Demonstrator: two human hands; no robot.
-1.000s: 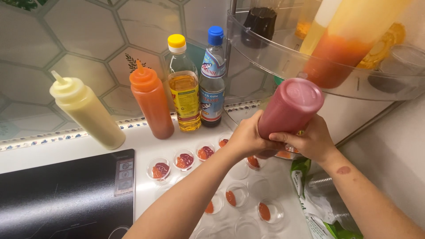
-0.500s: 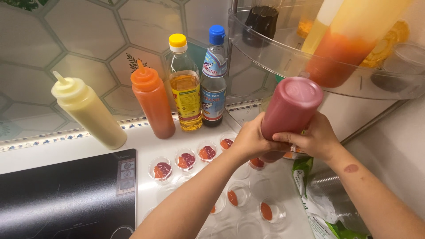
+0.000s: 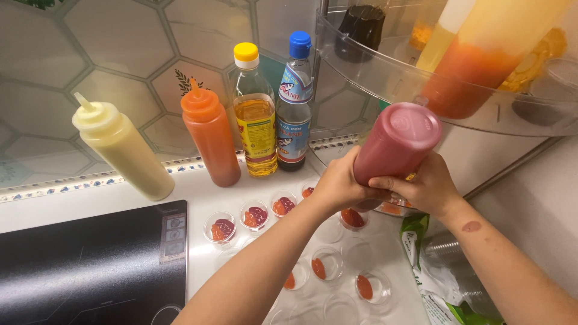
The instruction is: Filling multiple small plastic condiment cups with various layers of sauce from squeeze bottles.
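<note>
Both my hands grip one upturned red squeeze bottle (image 3: 397,143), its nozzle pointing down and hidden behind my fingers. My left hand (image 3: 340,183) wraps the lower left side, my right hand (image 3: 424,183) the lower right. Right beneath the bottle sits a small clear cup with red sauce (image 3: 352,218). Several more small clear sauce cups (image 3: 254,215) stand in rows on the white counter (image 3: 198,195), some holding dark red and orange sauce, some with a single red smear (image 3: 318,268).
Against the tiled wall stand a pale yellow squeeze bottle (image 3: 123,147), an orange squeeze bottle (image 3: 211,138), an oil bottle with yellow cap (image 3: 255,114) and a blue-capped bottle (image 3: 295,105). A black cooktop (image 3: 90,265) lies at left. A clear curved shelf (image 3: 391,75) overhangs at right, green-white bag (image 3: 436,283) below.
My hands and the red bottle stay over the same cup, shifting only slightly. The view has moved a little.
</note>
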